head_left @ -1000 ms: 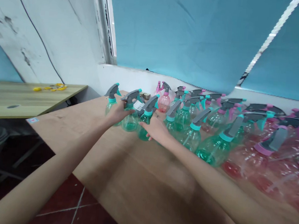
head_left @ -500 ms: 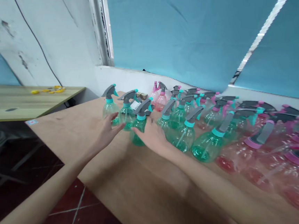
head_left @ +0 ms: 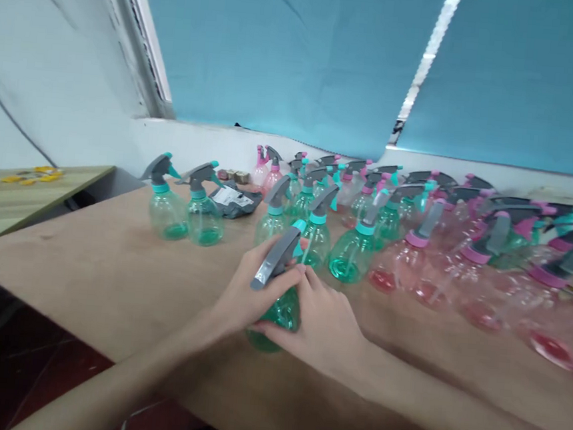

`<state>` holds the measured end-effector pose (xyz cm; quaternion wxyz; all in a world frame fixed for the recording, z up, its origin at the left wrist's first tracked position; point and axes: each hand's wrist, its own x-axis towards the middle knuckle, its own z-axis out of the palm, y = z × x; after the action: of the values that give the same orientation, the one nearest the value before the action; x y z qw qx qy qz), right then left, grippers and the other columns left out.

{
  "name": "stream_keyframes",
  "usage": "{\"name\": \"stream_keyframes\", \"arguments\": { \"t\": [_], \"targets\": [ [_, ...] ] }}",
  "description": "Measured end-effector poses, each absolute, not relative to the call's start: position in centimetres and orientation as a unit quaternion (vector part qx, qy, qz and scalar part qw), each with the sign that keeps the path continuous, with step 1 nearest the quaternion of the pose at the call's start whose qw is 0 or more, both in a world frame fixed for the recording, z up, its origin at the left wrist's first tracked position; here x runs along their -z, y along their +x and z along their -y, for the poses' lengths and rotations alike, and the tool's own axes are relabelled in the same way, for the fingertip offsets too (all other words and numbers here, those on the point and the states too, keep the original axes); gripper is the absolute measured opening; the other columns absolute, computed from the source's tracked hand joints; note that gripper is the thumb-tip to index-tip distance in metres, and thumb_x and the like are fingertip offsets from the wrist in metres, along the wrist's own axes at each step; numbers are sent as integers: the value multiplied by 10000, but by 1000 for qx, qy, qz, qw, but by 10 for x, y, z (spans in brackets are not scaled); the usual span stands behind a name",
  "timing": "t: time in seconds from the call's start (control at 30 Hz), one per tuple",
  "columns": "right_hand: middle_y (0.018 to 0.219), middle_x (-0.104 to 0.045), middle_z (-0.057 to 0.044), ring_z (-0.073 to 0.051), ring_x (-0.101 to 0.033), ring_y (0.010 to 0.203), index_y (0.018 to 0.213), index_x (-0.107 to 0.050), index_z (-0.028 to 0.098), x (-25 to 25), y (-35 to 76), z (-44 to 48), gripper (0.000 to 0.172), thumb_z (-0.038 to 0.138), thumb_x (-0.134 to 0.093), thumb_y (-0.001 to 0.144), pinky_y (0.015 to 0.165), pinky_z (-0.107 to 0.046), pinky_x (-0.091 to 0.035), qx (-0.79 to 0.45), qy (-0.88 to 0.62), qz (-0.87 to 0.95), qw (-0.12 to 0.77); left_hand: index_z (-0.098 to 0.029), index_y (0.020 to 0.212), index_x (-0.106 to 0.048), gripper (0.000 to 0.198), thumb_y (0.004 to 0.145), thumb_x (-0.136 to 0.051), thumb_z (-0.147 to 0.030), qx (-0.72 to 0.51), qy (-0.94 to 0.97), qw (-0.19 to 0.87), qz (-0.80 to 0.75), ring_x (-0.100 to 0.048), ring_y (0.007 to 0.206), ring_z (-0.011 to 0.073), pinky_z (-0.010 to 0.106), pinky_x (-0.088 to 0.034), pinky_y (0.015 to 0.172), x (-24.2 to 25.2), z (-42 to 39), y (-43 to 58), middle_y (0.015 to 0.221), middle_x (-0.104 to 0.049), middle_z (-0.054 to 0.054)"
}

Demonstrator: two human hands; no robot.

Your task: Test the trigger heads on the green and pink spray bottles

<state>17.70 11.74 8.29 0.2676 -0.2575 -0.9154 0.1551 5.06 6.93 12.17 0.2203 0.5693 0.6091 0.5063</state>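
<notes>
A green spray bottle with a grey trigger head is between my two hands, a little tilted, over the near part of the table. My left hand wraps round its neck just under the head. Lower down, my right hand grips the clear green body from the right side. Both hands are closed on it, and they hide much of its neck and middle. Just behind stand more green spray bottles. Two others, a green bottle and its neighbour, stand to the left.
Pink spray bottles crowd the right of the wooden table. A grey plastic package and small boxes lie toward the wall. Yellow pieces lie on another table at left.
My hands have closed on a green spray bottle and brought it nearer, away from the group. The view has turned to the right.
</notes>
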Motion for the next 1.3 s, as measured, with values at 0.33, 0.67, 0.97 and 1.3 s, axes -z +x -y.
{"name": "stream_keyframes", "arguments": {
  "t": [0.33,0.67,0.97,1.3],
  "targets": [
    [1286,-550,-160,-299,-526,1174,1363,-340,172,-50,288,-164,658,564,-526,869,952,-488,-449,-242,-232,913,234,-252,1109,-593,344,784,-512,-175,-504,628,291,-516,-636,934,192,355,-502,899,-111,-123,119,1036,-651,33],
    [1495,-361,-137,-303,-308,1376,1415,-395,187,-17,354,-194,777,652,-545,812,1104,-516,-296,-205,-275,929,141,-217,850,-576,122,757,-501,-189,-469,665,295,-500,-568,701,162,291,-461,640,-109,-155,147,739,-592,-10],
    [1479,-382,-146,-323,-279,1386,1426,-395,159,-17,350,-196,867,687,-575,762,1109,-524,-283,-207,-248,936,141,-237,768,-516,49,734,-509,-201,-459,683,293,-487,-472,640,150,293,-408,601,-113,-163,153,693,-488,-27],
    [1496,-354,-122,-319,-270,1391,1432,-386,187,-15,354,-197,821,646,-589,783,1112,-523,-279,-214,-254,933,136,-237,637,-427,86,685,-449,-169,-443,710,264,-479,-353,548,140,276,-315,491,-122,-161,152,603,-379,-38]
  ]
}}
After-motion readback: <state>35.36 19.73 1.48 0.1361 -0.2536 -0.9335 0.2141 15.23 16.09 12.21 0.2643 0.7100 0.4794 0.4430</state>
